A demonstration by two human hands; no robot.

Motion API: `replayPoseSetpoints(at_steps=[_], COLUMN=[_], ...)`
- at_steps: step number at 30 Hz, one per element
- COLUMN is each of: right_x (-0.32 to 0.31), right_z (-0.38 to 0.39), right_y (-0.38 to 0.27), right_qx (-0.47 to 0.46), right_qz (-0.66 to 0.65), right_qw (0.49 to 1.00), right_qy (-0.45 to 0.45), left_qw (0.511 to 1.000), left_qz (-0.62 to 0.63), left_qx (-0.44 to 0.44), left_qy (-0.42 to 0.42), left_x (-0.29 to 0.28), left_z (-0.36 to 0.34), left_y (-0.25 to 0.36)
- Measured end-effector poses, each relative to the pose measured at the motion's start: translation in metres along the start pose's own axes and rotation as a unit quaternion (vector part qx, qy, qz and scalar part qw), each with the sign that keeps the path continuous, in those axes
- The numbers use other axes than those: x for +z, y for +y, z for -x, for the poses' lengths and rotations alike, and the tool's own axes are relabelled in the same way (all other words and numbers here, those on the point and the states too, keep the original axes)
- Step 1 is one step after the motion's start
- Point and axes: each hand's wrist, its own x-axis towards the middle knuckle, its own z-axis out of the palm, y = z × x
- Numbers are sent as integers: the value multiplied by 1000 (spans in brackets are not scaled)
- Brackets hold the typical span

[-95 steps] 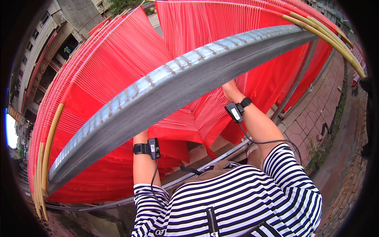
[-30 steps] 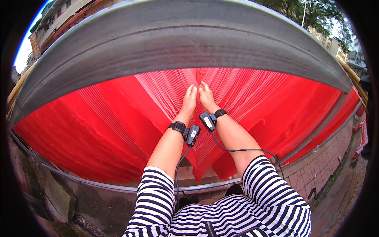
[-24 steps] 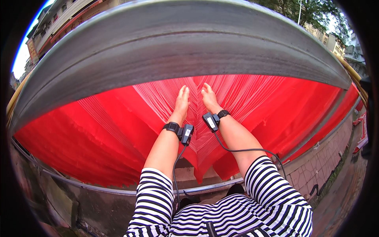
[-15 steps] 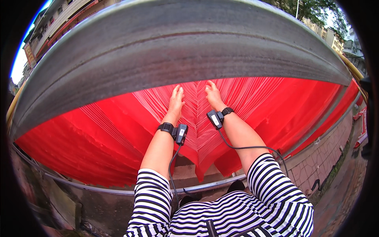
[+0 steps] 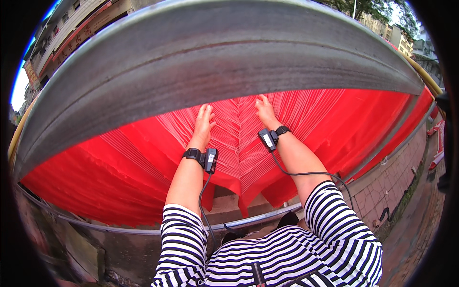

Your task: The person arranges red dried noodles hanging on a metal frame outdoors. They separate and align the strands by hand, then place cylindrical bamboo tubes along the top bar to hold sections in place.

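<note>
A: What is seen in the middle of the frame?

B: A wide sheet of red hanging strands (image 5: 306,129) is stretched across the centre, from the lower left to the right edge. Its upper edge is hidden behind a broad grey curved bar (image 5: 210,62) that arches over the upper half of the frame.

A: Where are the hands placed?

B: The left hand (image 5: 203,125) is laid flat on the strands just left of centre, directly below the grey bar. The right hand (image 5: 264,111) is laid on the strands just right of centre, at nearly the same height. The two hands are kept apart, with a fan of strands shown between them.

A: How are the fingers held?

B: On both hands the fingers are extended and slightly spread, pressed against the red strands. Nothing is clamped or pinched by them.

A: What is worn on the arms?

B: A black wrist device (image 5: 209,159) is strapped to the left wrist, and another black wrist device (image 5: 267,138) to the right. A thin black cable (image 5: 311,173) is led from the right one toward the striped shirt (image 5: 267,258) at the bottom of the frame.

A: And around the strands?

B: A thin metal rail (image 5: 258,218) is seen under the sheet near the lower centre. Brick paving (image 5: 392,186) is visible at the lower right, and buildings (image 5: 71,28) at the upper left.
</note>
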Motion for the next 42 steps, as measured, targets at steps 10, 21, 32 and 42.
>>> replayPoseSetpoints(at_steps=[10,21,32,42], right_x=[-18,-36,-33,22], right_z=[5,-41,-14,31], right_y=[5,85,73,1], right_qx=[30,-47,-116,-52], right_qz=[-21,-21,48,-49], right_qw=[999,998,992,997], right_qy=[29,36,34,-25], left_qw=[999,998,998,996], left_qz=[23,62,58,-15], left_qx=[-22,-14,-19,-47], left_qy=[-4,-2,0,-70], left_x=[-19,-62,-54,19], left_z=[-7,-35,-38,0], left_y=[-16,-63,-65,-20])
